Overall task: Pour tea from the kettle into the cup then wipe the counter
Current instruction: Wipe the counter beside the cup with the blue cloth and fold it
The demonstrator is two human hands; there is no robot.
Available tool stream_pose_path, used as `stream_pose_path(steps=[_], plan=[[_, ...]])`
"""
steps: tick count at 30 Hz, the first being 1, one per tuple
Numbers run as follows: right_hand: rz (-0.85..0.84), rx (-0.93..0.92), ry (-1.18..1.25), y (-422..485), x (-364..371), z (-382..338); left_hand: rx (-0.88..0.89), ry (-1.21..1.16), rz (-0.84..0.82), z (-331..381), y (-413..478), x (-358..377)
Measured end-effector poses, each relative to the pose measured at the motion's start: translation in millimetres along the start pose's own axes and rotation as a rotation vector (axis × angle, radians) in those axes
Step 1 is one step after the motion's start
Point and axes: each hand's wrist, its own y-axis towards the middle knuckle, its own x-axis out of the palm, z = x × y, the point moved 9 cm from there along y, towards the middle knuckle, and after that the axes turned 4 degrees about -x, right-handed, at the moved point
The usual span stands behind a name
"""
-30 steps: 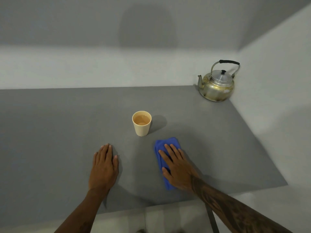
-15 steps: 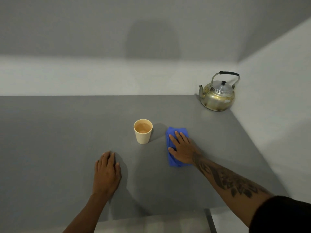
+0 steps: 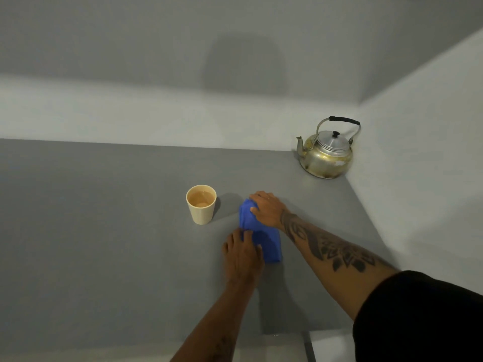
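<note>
A cream cup holding brown tea stands upright in the middle of the grey counter. Just right of it lies a blue cloth, bunched lengthwise. My right hand presses on the cloth's far end, fingers curled over it. My left hand touches the cloth's near left edge with its fingertips. A tarnished metal kettle with a black-gripped handle sits upright in the far right corner, spout pointing left.
Grey walls close off the counter at the back and on the right. The counter's front edge runs just below my forearms, with pale floor beneath it.
My right hand has pushed the cloth farther away, beside the cup, and bunched it. My left hand has left its flat spot on the counter and moved right onto the cloth.
</note>
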Motion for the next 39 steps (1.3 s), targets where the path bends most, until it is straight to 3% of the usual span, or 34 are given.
stream_pose_path(steps=[4, 9, 15, 20, 25, 29, 34, 39], plan=[[-0.037, 0.018, -0.061, 4, 8, 9, 0.001, 0.212, 0.012, -1, 0, 16], [0.0, 0.029, -0.114, 12, 5, 21, -0.057, 0.251, 0.065, -4, 0, 19], [-0.01, -0.039, 0.148, 11, -12, 13, -0.179, 0.006, 0.055, -18, 1, 17], [-0.024, -0.138, 0.226, -12, -50, -14, -0.245, -0.023, 0.083, -24, -5, -1], [-0.048, -0.273, 0.265, -46, -94, -57, -0.254, -0.184, -0.042, -33, 3, -3], [-0.003, -0.318, 0.244, -67, -128, -85, -0.242, -0.527, -0.1, -27, -1, -23], [0.033, -0.335, 0.265, -79, -157, -128, -0.283, -0.786, -0.058, -47, -16, -66], [0.038, -0.39, 0.227, -67, -148, -196, -0.333, -0.865, -0.015, -95, -40, -112]])
